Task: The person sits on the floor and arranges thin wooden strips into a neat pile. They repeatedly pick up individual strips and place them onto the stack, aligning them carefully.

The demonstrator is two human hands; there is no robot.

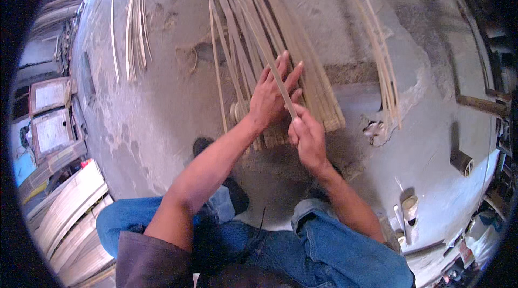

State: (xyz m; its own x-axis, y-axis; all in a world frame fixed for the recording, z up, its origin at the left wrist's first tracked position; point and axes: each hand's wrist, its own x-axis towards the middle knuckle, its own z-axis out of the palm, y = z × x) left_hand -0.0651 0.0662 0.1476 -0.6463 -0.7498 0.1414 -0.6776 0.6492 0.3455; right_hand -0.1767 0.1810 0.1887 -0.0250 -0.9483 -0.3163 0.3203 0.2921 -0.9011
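A long, thin bamboo strip [285,92] slants down from the far side to my right hand [308,139], whose fingers are closed around its near end. Just beyond that grip is my left hand [270,96], its fingers stretched and spread, with the strip crossing over them. Both hands are above a fanned bundle of pale bamboo strips [318,88] lying on the floor, near ends toward me. My left palm is hidden, so its contact with the bundle cannot be made out.
More strips lie on the worn concrete floor [156,110]: a small bunch [135,34] at far left and a few [380,61] at right. Wide pale slats [73,212] are stacked at left. A cup-like container [410,207] stands at right. My jeans-clad legs frame the near side.
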